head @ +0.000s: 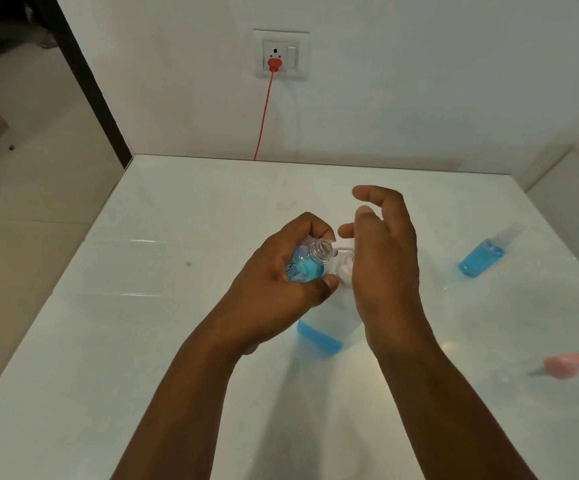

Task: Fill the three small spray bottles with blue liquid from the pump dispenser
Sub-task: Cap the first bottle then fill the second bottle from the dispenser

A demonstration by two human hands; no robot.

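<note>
Pump dispenser [319, 336] upright on table [142, 341], blue liquid low. Right hand [381, 261] rests fingers straight on pump head, grip apart. Left hand [281, 268] grip clamped round uncapped small bottle [310, 261], mouth at nozzle. Filled capped bottle [482, 256] lies far right.

White table [142, 341] carries pump dispenser [319, 336], filled spray bottle [480, 256], pink cap [572, 365]
</note>
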